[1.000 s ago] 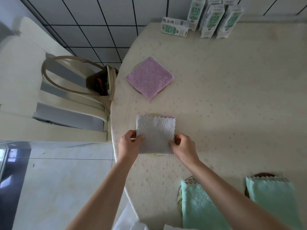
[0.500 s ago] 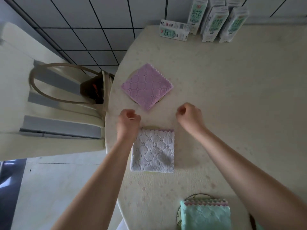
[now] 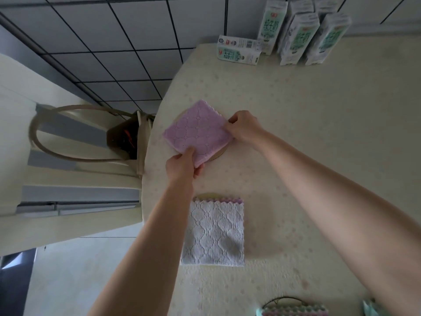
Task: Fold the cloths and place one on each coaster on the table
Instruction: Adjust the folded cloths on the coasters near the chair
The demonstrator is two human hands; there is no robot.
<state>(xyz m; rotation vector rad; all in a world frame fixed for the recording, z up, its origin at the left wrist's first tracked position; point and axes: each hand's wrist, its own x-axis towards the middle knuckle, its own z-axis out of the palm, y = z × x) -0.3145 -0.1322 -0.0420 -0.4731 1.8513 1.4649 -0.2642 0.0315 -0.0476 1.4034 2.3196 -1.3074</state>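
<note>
— Both hands pinch the pink cloth (image 3: 197, 132): the left hand (image 3: 182, 166) has a closed grip on its near corner, thumb on top, and the right hand (image 3: 245, 128) nips its right corner. The folded cloth lies skewed like a diamond over a round coaster (image 3: 219, 154), which peeks out below the right-hand grip.

— What could go wrong?

— Pulling unevenly could drag open the layers, or slide the coaster along the table (image 3: 319, 144). The left grip sits close to the table's edge — a tug that way could carry the cloth over it, toward the chair (image 3: 68, 179) and bag (image 3: 123, 137).

— Room to move?

— Plenty to the right of the grip, where the table is bare; the milk cartons (image 3: 296, 35) stand well beyond it. Nearer than the grip, the white cloth (image 3: 214, 231) lies folded on its own coaster — best left undisturbed.
</note>
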